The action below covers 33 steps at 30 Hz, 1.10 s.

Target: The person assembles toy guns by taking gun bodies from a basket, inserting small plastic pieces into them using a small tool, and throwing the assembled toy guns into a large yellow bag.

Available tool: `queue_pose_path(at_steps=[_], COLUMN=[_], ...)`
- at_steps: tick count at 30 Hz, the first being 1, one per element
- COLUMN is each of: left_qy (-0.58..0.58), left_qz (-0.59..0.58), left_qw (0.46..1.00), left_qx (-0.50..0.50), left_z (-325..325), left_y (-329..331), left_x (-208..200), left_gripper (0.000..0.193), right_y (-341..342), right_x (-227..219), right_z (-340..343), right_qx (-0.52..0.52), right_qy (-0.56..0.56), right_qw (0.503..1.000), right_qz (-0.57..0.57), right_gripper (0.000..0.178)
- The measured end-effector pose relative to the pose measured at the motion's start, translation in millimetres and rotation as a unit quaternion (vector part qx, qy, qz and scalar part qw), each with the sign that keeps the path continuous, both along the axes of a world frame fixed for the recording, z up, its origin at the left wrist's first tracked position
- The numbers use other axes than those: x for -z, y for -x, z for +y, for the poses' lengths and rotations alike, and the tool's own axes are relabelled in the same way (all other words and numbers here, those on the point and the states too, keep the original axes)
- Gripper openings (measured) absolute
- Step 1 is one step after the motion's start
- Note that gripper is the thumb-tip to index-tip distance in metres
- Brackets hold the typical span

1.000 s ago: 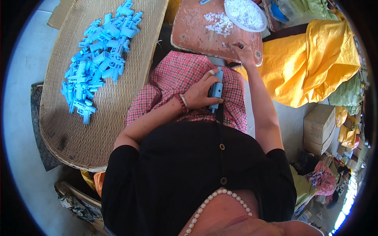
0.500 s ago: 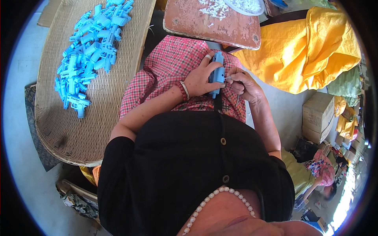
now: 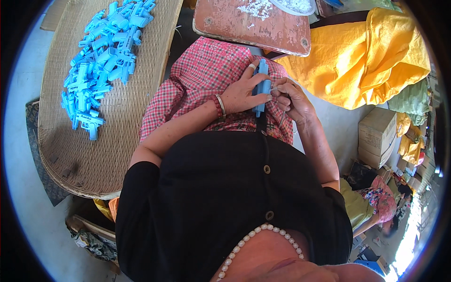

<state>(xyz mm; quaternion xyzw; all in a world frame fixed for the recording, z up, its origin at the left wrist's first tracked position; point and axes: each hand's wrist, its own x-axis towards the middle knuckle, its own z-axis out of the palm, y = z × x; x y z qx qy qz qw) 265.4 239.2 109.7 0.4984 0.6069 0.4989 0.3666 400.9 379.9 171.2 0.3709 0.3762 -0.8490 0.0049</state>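
Observation:
My left hand (image 3: 239, 96) is closed round a light blue plastic toy gun (image 3: 263, 86), held above my lap. Its thumb and fingers press on the toy from the left. Close against the toy's right side, my right hand (image 3: 298, 102) is pinched. A thin rod-like tool (image 3: 283, 117) sticks out below its fingers. At the fingertips a small pale tip meets the toy; whether it belongs to the tool or is a separate piece I cannot tell. Several more toy guns (image 3: 105, 61) lie heaped on a woven tray (image 3: 84, 164) to the left.
A worn reddish wooden board (image 3: 253, 37) stands beyond my knees, bearing small white pieces (image 3: 256, 9) and a pale dish (image 3: 296, 5) of them. Yellow cloth (image 3: 350, 66) drapes at the right, with a cardboard box (image 3: 377, 138) below it. Another person (image 3: 383, 199) is farther right.
The view has shifted slightly. The toy gun appears slightly turned in my left hand. My right hand stays pinched beside it, its fingers slightly shifted.

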Motion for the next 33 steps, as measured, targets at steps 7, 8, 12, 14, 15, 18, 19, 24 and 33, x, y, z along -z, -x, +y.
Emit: queue_pose_path(at_steps=[7,8,12,14,15,18,19,24,33], left_qy=[-0.008,-0.009,-0.008,0.004,0.016,0.027,0.027,0.011,0.009], left_qz=[0.01,0.024,0.035,-0.001,-0.036,0.022,0.021,0.027,0.096], left_qw=[1.0,0.999,0.998,0.999,0.999,0.998,0.998,0.999,0.995], left_qx=[-0.01,-0.02,-0.048,-0.039,-0.028,-0.045,-0.044,-0.033,-0.009], left_z=[1,2,4,3,3,3,4,5,0], left_y=[0,-1,-2,-3,-3,-5,-5,-4,1], left_x=[3,3,8,5,4,11,12,19,4], left_gripper=[0.051,0.05,0.048,0.048,0.047,0.044,0.044,0.048,0.064], right_y=[1,3,14,15,14,11,10,9,27], right_x=[0,0,-1,-1,0,3,5,16,-26], right_z=[-3,-4,-9,-7,-6,-7,-8,-16,-8], right_qx=[0.028,0.028,0.041,0.04,0.005,-0.047,-0.062,-0.064,0.067], right_qy=[-0.012,-0.013,-0.027,-0.039,-0.058,-0.103,-0.129,-0.235,-0.332], right_qw=[0.999,0.999,0.998,0.998,0.998,0.994,0.99,0.97,0.933], right_qz=[-0.025,-0.026,-0.039,-0.044,-0.029,-0.002,0.011,0.007,0.118], right_gripper=[0.009,0.009,0.008,0.008,0.007,0.006,0.005,0.004,0.01])
